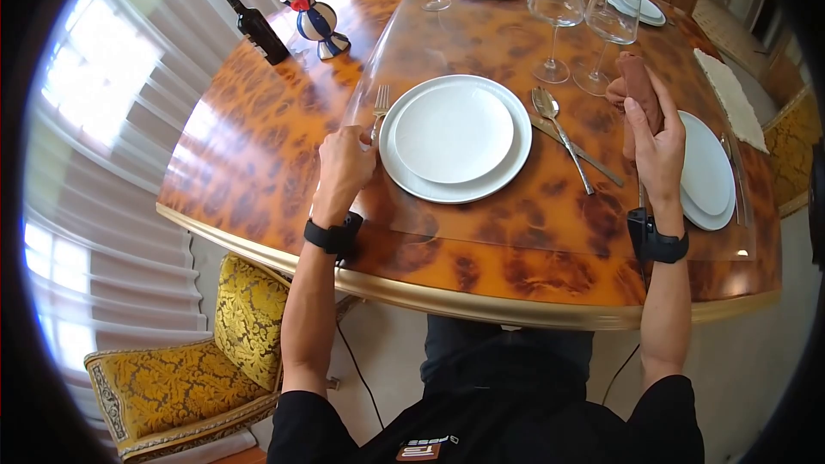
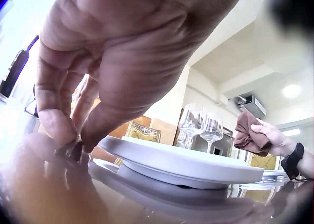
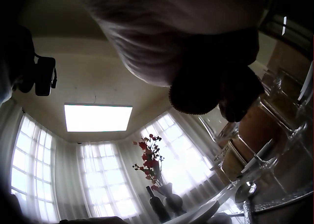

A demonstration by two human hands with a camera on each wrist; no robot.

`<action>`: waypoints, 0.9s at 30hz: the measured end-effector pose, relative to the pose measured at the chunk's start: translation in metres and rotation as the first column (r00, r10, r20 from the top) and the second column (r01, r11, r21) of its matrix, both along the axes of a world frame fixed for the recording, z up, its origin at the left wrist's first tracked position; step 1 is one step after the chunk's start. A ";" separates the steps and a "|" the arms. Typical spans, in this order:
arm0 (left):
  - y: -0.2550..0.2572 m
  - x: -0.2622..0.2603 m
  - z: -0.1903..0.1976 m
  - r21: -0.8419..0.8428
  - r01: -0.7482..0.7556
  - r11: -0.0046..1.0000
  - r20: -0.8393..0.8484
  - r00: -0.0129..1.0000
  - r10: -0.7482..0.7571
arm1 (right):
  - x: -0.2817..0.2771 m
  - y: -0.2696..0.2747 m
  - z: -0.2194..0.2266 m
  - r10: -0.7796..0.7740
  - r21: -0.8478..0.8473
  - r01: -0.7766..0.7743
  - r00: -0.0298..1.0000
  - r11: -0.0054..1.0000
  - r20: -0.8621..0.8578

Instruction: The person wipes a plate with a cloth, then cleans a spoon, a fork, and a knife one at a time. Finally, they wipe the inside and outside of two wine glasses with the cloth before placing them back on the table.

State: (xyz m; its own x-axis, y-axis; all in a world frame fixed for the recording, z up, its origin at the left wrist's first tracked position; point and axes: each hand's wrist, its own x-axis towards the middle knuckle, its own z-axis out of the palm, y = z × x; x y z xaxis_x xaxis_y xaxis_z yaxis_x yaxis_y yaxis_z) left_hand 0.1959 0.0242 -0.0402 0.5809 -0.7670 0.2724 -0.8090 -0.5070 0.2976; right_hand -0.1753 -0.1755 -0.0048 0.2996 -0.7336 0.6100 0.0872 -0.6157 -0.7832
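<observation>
By the near edge of the shiny table (image 1: 249, 155), two hands hold things.
The left hand (image 1: 344, 163) pinches the fork (image 1: 381, 101) with its fingertips close together, just left of the white plates (image 1: 454, 133). On the right, the right hand (image 1: 660, 153) curls its fingers round a brown cloth (image 1: 638, 86). If the cloth swings far, it might tip the tall glass (image 1: 612, 21). A careless push right could clink fork on plates.

Mottled brown table (image 1: 249, 180), high gloss, gilt edge; gold-patterned chair (image 1: 168, 378) beside it. Sheer white curtains (image 1: 142, 283) hang before paned windows (image 3: 34, 153) admitting strong daylight. Ceiling (image 3: 100, 79) pale, bearing a bright rectangular panel (image 3: 98, 118). Floor (image 1: 394, 339) beneath light-coloured
</observation>
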 end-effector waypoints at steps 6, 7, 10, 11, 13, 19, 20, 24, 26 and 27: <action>-0.001 0.007 -0.003 -0.006 0.010 1.000 0.043 0.999 -0.010 | -0.001 0.001 0.000 -0.019 -0.020 0.019 1.000 1.000 -0.014; 0.001 0.006 0.000 0.001 0.013 1.000 0.052 0.999 -0.013 | 0.001 -0.001 -0.001 -0.020 -0.027 0.020 1.000 0.999 -0.010; 0.003 0.001 0.013 -0.096 -0.047 0.994 -0.009 0.999 0.046 | 0.000 -0.005 -0.006 -0.053 -0.035 0.052 0.998 0.998 -0.031; -0.002 -0.017 0.027 -0.150 -0.030 0.988 -0.029 0.999 0.026 | -0.001 -0.004 -0.004 -0.063 -0.011 0.062 0.996 0.998 -0.063; -0.016 -0.071 0.064 -0.169 0.022 0.985 -0.141 0.989 -0.046 | -0.002 -0.004 -0.004 -0.091 -0.024 0.089 0.990 0.996 -0.110; -0.110 -0.204 0.027 -0.109 0.534 0.838 -0.040 0.840 -0.540 | -0.006 -0.004 -0.002 -0.107 -0.023 0.105 0.986 0.994 -0.124; -0.122 -0.217 0.018 -0.091 0.574 0.814 -0.033 0.815 -0.578 | -0.009 -0.007 -0.003 -0.126 -0.028 0.124 0.984 0.992 -0.129; -0.148 -0.243 -0.009 -0.061 0.544 0.837 0.032 0.839 -0.543 | -0.017 -0.015 -0.005 -0.133 -0.011 0.133 0.984 0.991 -0.123; -0.154 -0.246 -0.010 0.038 0.492 0.870 0.032 0.869 -0.493 | -0.020 -0.018 -0.007 -0.170 -0.038 0.166 0.974 0.985 -0.148; -0.152 -0.246 -0.014 -0.040 0.501 0.864 0.054 0.865 -0.499 | -0.020 -0.019 -0.007 -0.185 -0.055 0.178 0.970 0.982 -0.156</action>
